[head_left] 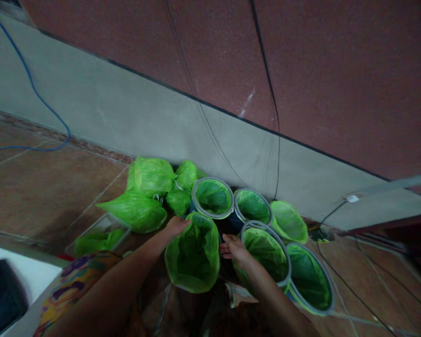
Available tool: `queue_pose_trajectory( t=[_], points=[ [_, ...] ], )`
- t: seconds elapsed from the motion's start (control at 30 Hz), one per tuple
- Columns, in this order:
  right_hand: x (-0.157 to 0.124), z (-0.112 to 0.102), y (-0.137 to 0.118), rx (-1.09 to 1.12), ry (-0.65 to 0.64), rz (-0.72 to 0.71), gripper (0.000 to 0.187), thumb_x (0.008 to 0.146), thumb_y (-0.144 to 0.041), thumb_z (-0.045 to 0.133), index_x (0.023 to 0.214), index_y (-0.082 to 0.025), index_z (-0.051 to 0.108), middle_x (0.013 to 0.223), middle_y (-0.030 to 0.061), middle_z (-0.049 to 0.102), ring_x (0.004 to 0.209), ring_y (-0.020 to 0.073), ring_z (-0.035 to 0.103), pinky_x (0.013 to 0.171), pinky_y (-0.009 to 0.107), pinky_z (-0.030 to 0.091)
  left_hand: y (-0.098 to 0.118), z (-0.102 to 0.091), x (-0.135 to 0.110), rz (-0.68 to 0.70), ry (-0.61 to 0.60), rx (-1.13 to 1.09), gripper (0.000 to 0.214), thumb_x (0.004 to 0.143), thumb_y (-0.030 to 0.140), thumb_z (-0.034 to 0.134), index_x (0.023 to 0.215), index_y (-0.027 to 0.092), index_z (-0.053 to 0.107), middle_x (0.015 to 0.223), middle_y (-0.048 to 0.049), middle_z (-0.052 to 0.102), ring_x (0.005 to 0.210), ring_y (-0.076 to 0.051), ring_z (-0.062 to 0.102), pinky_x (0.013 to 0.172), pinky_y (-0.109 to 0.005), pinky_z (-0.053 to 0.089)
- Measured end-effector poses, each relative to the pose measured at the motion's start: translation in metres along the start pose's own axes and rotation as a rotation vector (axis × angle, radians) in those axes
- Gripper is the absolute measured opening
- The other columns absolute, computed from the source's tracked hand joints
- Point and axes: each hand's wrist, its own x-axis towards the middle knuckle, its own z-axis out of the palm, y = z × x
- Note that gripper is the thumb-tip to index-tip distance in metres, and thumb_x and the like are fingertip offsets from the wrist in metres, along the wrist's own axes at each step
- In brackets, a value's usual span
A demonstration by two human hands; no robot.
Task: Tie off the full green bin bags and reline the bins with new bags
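Note:
A bin lined with a thin green bag (192,252) stands in front of me, its mouth facing up and the liner folded over the rim. My left hand (177,227) is closed on the liner at the upper left of that rim. On the other side, my right hand (234,249) has its fingers stretched out close to the bin's right side; whether they touch it I cannot tell. Grey-ringed bins with green liners stand close by: one bin (213,197) behind, another bin (254,206) beside it, and a third bin (266,252) just right of my right hand.
Further right are another lined bin (310,278) and a pale green-lined one (289,222). Filled green bags (138,213) lie against the wall at left, near a clear tray (117,222) holding green plastic. A black cable (266,70) hangs down the wall; a blue cable (28,77) runs at far left.

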Motion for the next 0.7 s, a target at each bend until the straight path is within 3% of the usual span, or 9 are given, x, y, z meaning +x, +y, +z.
queue_pose_trajectory(
  t=[0.1,0.17,0.27,0.33,0.43,0.53,0.63,0.7],
  points=[
    [0.017,0.015,-0.001,0.075,-0.064,0.066,0.034,0.068,-0.047,0.066,0.079,-0.015,0.061,0.059,0.0015,0.062,0.053,0.0153,0.059,0.052,0.028,0.046,0.003,0.008,0.008,0.02,0.028,0.008,0.028,0.082,0.03,0.053,0.074,0.008,0.069,0.055,-0.0017,0.058,0.062,-0.016,0.059,0.052,-0.022,0.04],
    [0.026,0.024,0.002,0.1,-0.048,0.037,0.029,0.06,-0.041,0.071,0.07,-0.015,0.061,0.056,0.0001,0.061,0.051,0.0149,0.057,0.052,0.028,0.045,0.005,0.011,0.011,0.048,0.028,-0.005,0.026,0.082,0.024,0.051,0.087,0.01,0.072,0.063,-0.0026,0.064,0.064,-0.015,0.06,0.054,-0.022,0.042],
    [0.033,0.025,0.0,0.109,0.023,-0.137,0.02,0.054,-0.032,0.069,0.065,-0.016,0.064,0.057,-0.0004,0.062,0.054,0.0149,0.056,0.055,0.027,0.044,0.009,0.009,0.013,0.099,0.049,-0.018,0.029,0.083,0.02,0.048,0.097,0.013,0.073,0.076,-0.0049,0.071,0.07,-0.016,0.063,0.061,-0.024,0.046],
    [0.035,0.016,-0.006,0.057,0.057,-0.298,0.018,0.058,-0.031,0.064,0.068,-0.017,0.067,0.062,0.0002,0.065,0.057,0.0151,0.056,0.058,0.027,0.044,0.01,0.002,0.013,0.124,0.091,-0.009,0.032,0.083,0.017,0.044,0.097,0.014,0.073,0.085,-0.0058,0.072,0.075,-0.017,0.064,0.069,-0.026,0.048],
    [0.033,-0.007,-0.018,-0.156,0.093,-0.454,0.021,0.068,-0.029,0.052,0.072,-0.019,0.069,0.067,0.0011,0.067,0.061,0.016,0.057,0.063,0.028,0.044,0.011,-0.013,0.01,0.116,0.25,0.074,0.037,0.085,0.013,0.036,0.098,0.016,0.071,0.098,-0.0063,0.072,0.086,-0.017,0.065,0.08,-0.027,0.048],
    [0.03,-0.028,-0.023,-0.418,0.179,-0.47,0.021,0.07,-0.025,0.053,0.081,-0.02,0.07,0.072,0.0023,0.068,0.067,0.0178,0.059,0.068,0.029,0.043,0.014,-0.023,0.002,0.015,0.389,0.204,0.036,0.089,0.022,0.037,0.116,0.014,0.059,0.102,-0.0101,0.07,0.094,-0.02,0.066,0.082,-0.028,0.047],
    [0.029,-0.034,-0.021,-0.519,0.292,-0.427,0.041,0.065,-0.028,0.066,0.105,-0.018,0.066,0.079,0.0044,0.068,0.076,0.0218,0.061,0.074,0.031,0.043,0.013,-0.02,-0.013,-0.09,0.323,0.303,0.059,0.084,0.047,0.05,0.127,0.008,0.042,0.101,-0.0157,0.069,0.096,-0.027,0.066,0.078,-0.032,0.047],
    [0.029,-0.032,-0.02,-0.532,0.314,-0.404,0.051,0.063,-0.033,0.072,0.11,-0.017,0.063,0.08,0.0057,0.068,0.081,0.0239,0.061,0.074,0.031,0.042,0.007,-0.011,-0.026,-0.104,0.232,0.364,0.067,0.074,0.057,0.058,0.119,0.009,0.047,0.099,-0.0171,0.068,0.096,-0.03,0.065,0.076,-0.033,0.047]
  ],
)
